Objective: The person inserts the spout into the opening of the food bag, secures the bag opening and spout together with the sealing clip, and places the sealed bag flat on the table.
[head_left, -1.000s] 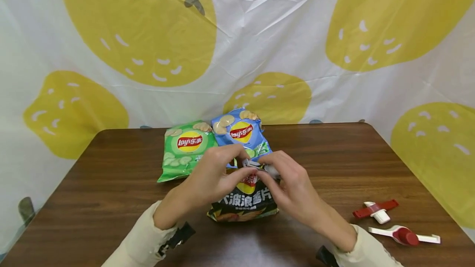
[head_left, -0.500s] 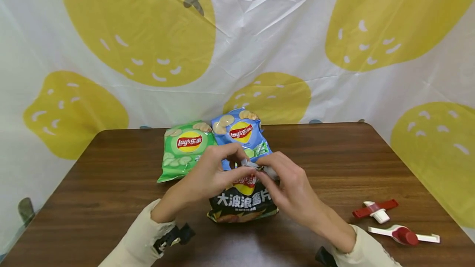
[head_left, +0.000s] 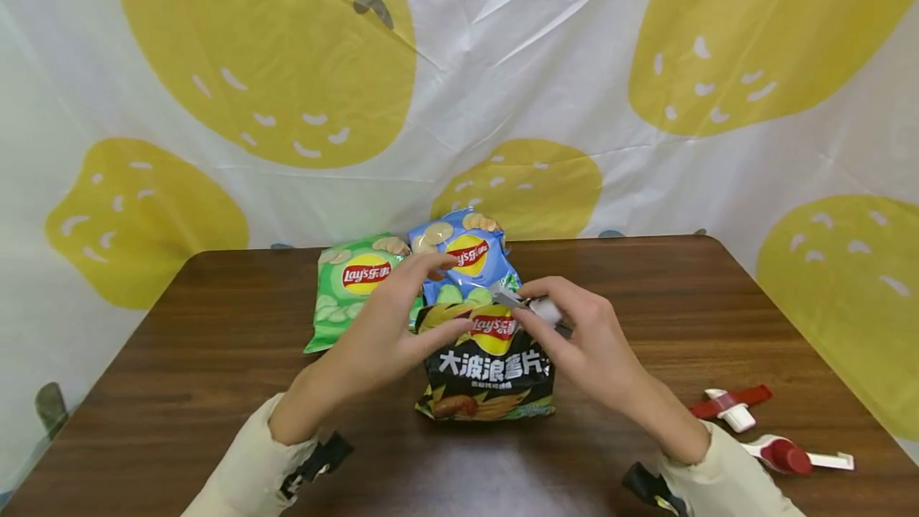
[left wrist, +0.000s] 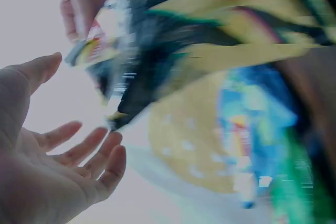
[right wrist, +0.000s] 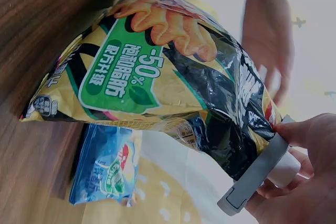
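Note:
My right hand (head_left: 589, 337) pinches a grey bag clip (right wrist: 257, 174) with a round white spout or cap (right wrist: 284, 170). The clip lies across the gathered top of a black and yellow chip bag (head_left: 491, 369), which stands roughly upright at the table's middle. To the left of the bag, my left hand (head_left: 391, 329) is spread, thumb and fingers apart. In the left wrist view nothing sits between its fingers, and the blurred bag is just beyond the fingertips.
A green chip bag (head_left: 359, 282) and a blue chip bag (head_left: 470, 258) lie behind, near the wooden table's (head_left: 237, 301) back edge. Two red and white clips, one crossed (head_left: 732, 405) and one with a red cap (head_left: 787, 457), lie at the right. A lemon-print cloth (head_left: 517, 86) hangs behind.
My left hand has let go near the clip and drawn back left, its fingers spreading. My right hand has moved slightly right and up with the clip, and the black bag has shifted right.

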### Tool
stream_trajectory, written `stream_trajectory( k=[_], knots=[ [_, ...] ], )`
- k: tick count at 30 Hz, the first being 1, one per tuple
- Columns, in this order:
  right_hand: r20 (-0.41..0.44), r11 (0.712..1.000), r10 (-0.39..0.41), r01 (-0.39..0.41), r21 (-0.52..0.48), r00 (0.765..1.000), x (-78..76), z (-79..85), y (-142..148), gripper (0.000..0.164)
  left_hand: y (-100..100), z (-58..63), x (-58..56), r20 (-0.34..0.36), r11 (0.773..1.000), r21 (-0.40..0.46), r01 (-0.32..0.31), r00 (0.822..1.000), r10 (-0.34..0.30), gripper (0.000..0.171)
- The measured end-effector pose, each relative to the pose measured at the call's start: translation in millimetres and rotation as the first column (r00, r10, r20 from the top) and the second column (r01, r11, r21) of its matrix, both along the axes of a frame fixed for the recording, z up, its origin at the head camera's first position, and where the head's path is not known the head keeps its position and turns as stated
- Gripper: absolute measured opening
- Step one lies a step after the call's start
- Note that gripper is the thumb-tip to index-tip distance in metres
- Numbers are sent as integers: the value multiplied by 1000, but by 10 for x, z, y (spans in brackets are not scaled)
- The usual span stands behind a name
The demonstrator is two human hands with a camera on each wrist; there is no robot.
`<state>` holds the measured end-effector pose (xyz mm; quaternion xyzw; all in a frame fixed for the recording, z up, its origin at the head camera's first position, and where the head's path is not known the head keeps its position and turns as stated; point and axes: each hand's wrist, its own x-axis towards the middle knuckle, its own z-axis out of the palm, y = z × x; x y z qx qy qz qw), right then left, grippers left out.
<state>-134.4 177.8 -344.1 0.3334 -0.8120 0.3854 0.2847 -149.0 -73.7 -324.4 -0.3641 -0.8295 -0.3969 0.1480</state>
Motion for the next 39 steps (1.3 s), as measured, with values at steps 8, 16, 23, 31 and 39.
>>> stream_trajectory(
  k=[8,16,23,31,39],
  knots=[
    [10,998,-45,45,-45,999,-63,-36,72,26,-103,-510,-38,508,996,76,48,858,-81,92],
    [78,988,-113,103,114,991,1,1,273,40,47,-773,-98,501,980,59,192,843,-196,71],
    [373,914,-372,266,305,850,294,-21,659,43,67,-795,-60,502,977,83,194,839,-209,71],
    [646,950,-97,-123,286,757,541,-456,776,41,230,-809,-48,474,962,84,259,839,-268,74],
    [570,991,-65,-12,130,819,475,-579,660,40,447,-756,-59,440,960,119,253,853,-280,77]
  ],
)
